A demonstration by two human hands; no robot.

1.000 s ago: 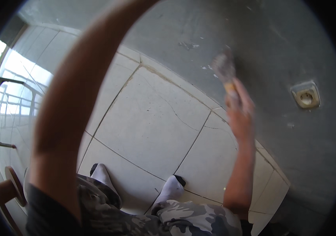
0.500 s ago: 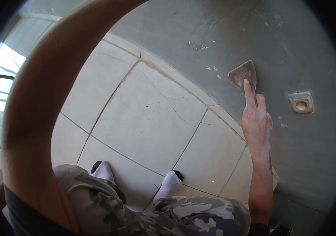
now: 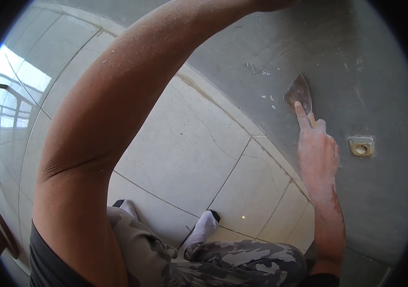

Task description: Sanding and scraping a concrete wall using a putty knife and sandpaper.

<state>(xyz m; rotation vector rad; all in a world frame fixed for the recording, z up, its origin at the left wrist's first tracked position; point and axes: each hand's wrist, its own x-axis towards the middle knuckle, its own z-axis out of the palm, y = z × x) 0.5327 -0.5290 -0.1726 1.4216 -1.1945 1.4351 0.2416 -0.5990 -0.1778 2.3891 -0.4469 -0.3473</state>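
Wall, scraper in right hand

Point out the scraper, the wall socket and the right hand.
Scraper (image 3: 301, 90): head view, on the flat of its blade.
Wall socket (image 3: 361, 149): head view, on its round recess.
Right hand (image 3: 317, 150): head view, on the back of the hand.

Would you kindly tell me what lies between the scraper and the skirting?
In the head view, a stretch of grey wall lies between the scraper and the skirting, bearing a few small pale flecks.
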